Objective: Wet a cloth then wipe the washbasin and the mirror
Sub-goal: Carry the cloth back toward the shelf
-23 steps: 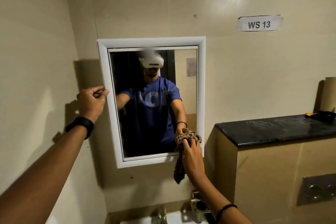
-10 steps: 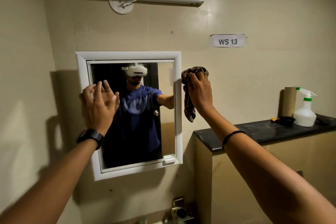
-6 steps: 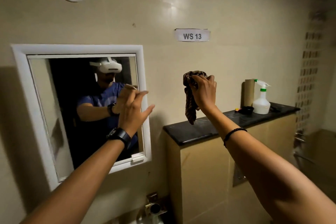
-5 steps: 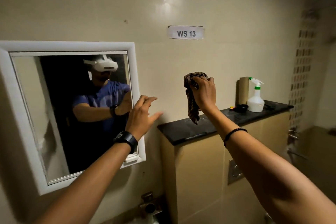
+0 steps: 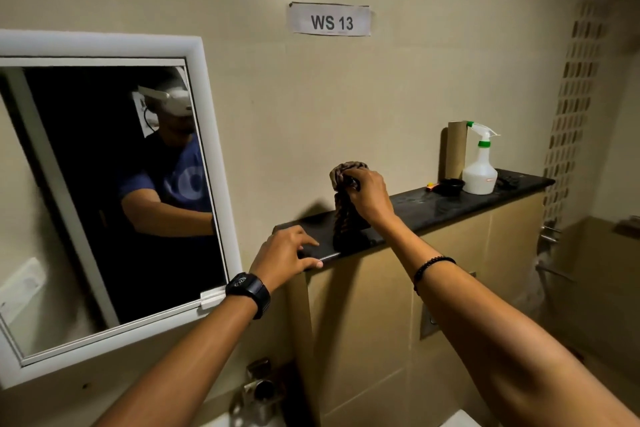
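My right hand [image 5: 369,196] grips the top of a brown patterned cloth [image 5: 343,218]. The cloth hangs down and its lower end rests on the black stone ledge [image 5: 450,204]. My left hand [image 5: 285,255] lies on the ledge's left front corner, fingers spread, holding nothing. The white-framed mirror [image 5: 207,149] is on the wall to the left, away from both hands, and shows a person's reflection. A metal tap [image 5: 259,388] shows at the bottom, with a sliver of the white washbasin [image 5: 221,421] below it.
A white spray bottle [image 5: 479,166] with a green nozzle, a cardboard tube [image 5: 455,149] and a small black dish [image 5: 449,186] stand at the ledge's far right. A "WS 13" label [image 5: 329,19] is stuck on the wall. Metal fittings [image 5: 549,236] project at right.
The view swung right, away from the mirror. My right hand lowered the cloth from mid-air down onto the black ledge. My left hand left the mirror and came down on the ledge's corner.
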